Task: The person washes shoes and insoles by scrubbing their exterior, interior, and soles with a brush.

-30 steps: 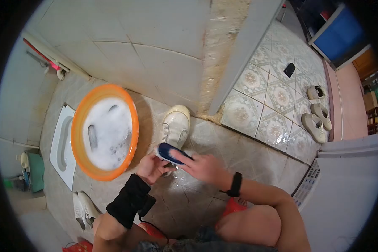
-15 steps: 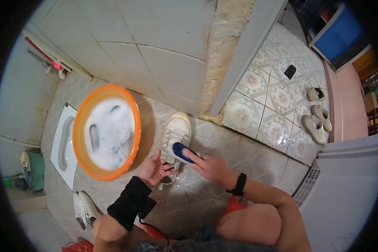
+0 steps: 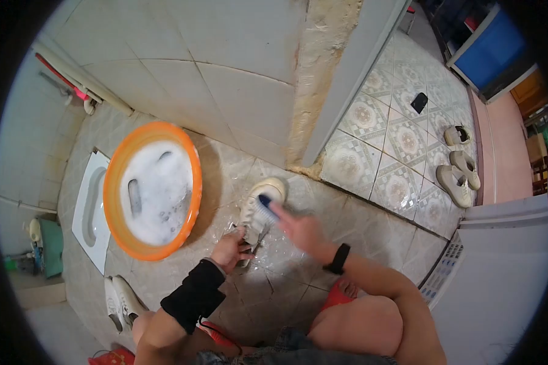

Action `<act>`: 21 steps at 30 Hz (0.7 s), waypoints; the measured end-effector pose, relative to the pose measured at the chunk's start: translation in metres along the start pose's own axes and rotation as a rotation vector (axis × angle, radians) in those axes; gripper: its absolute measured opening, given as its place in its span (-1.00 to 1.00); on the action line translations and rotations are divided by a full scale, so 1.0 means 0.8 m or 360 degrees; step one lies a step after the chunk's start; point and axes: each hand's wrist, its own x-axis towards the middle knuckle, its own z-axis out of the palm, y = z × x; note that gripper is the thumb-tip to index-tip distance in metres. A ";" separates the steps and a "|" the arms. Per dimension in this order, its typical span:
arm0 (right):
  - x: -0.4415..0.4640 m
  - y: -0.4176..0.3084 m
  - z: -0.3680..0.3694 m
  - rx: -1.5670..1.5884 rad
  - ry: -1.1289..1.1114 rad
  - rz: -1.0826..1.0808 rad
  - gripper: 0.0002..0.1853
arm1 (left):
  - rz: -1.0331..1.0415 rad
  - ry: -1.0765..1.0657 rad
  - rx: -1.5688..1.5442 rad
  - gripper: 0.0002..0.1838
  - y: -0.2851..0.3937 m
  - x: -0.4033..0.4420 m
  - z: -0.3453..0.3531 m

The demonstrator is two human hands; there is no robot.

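Observation:
A wet white sneaker (image 3: 251,210) stands on the tiled floor in front of me, its toe pointing away and a little right. My left hand (image 3: 228,250) grips it near the heel opening, fingers partly curled around that end. My right hand (image 3: 301,234), slightly blurred, is closed on a blue-backed scrub brush (image 3: 265,202). The pale bristles press against the sneaker's upper, close to the toe. Behind my left fingers, part of the heel is hidden.
An orange basin (image 3: 196,213) of foamy water, with dark shapes showing in the suds, stands left of the sneaker. Beyond it is a white squat toilet (image 3: 90,210). White shoes (image 3: 126,298) lie at lower left; more shoes (image 3: 453,184) sit past the doorway. A tiled wall (image 3: 243,91) rises ahead.
My left hand has gone from spread fingers beside the sneaker to gripping its heel end. The sneaker has turned with its toe rightward, and the brush has moved toward the toe.

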 end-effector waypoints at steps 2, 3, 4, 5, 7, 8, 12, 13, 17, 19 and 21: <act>0.009 0.030 -0.002 0.0029 0.0117 0.0165 -0.51 | 0.0046 0.0161 0.0476 -0.46 -0.011 0.009 -0.002; 0.008 0.028 -0.007 0.0021 0.0113 0.0166 -0.51 | 0.0046 0.0154 0.0471 -0.46 -0.004 0.008 -0.001; 0.008 0.025 -0.014 0.0025 0.0085 0.0189 -0.51 | 0.0165 0.0127 0.1324 -0.56 0.008 0.003 -0.001; 0.010 0.023 -0.018 0.0032 0.0057 0.0205 -0.51 | 0.0286 0.0100 0.2176 -0.63 0.017 -0.001 -0.008; 0.004 0.027 -0.002 0.0025 -0.0029 0.0184 -0.51 | 0.0823 0.0094 0.2686 -0.63 0.021 -0.001 -0.021; 0.000 0.027 0.009 0.0021 -0.0105 0.0177 -0.51 | 0.0545 0.0454 0.1983 -0.68 0.024 -0.005 -0.028; -0.004 0.029 0.023 0.0166 0.0046 0.0230 -0.52 | 0.0736 0.1406 0.1953 -0.67 -0.003 0.009 -0.092; -0.002 0.025 0.017 0.0149 -0.0014 0.0245 -0.53 | 0.0487 0.1174 0.1991 -0.65 -0.040 0.039 -0.140; 0.003 0.010 0.006 0.0186 -0.0103 0.0183 -0.53 | -0.0354 0.0499 0.0440 -0.49 -0.057 0.028 -0.139; 0.002 0.005 0.011 0.0180 -0.0134 0.0201 -0.54 | -0.0579 0.0519 -0.0278 -0.42 -0.028 -0.007 -0.086; 0.000 0.004 0.017 0.0174 -0.0164 0.0213 -0.55 | -0.0624 0.0347 -0.0464 -0.45 -0.029 -0.002 -0.084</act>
